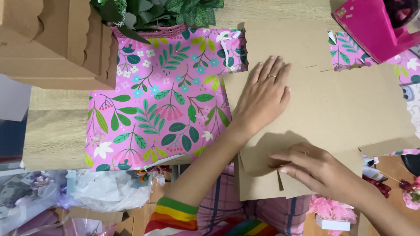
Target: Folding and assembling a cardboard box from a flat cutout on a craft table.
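Two hands work the flat brown cardboard box blank [332,109] at the right of the frame: our left hand [262,94] presses on it, fingers flat and spread. Our right hand [317,168], lower right, pinches a flap at its near edge, beside the pink leaf-patterned wrapping paper [162,100] at centre.
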